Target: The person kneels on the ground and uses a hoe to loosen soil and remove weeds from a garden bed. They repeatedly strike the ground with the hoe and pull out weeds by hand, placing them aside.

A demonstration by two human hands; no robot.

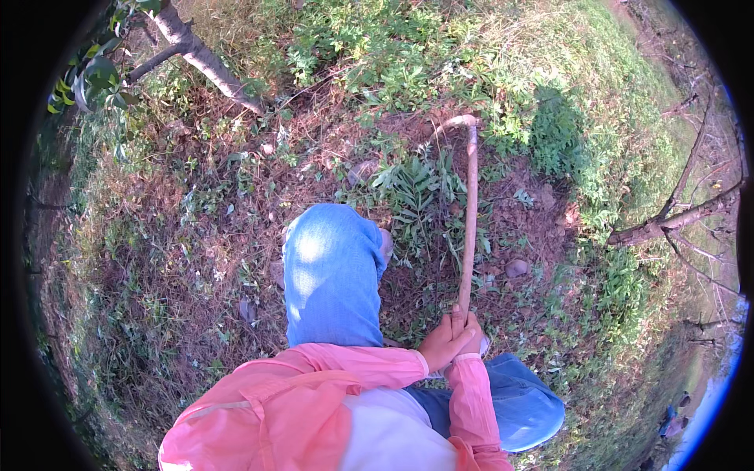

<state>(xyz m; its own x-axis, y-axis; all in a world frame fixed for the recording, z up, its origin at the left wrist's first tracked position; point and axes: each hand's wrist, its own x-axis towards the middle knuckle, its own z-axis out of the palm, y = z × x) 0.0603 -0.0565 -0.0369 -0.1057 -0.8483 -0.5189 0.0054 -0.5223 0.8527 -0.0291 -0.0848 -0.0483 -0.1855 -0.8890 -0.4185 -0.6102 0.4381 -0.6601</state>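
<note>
Both my hands grip the lower end of a long wooden handle, part of a hoe-like tool. My left hand lies partly across my right hand, close in front of my body. From there the handle runs away from me. At its far end a curved head bends left, its tip against the soil and weeds. Leafy green weeds lie just left of the handle. Disturbed brown soil shows on its right.
My bent knee in blue jeans stands left of the handle. A tree trunk leans at upper left, and bare branches reach in from the right. Stones lie in the dirt. Another person is small at far lower right.
</note>
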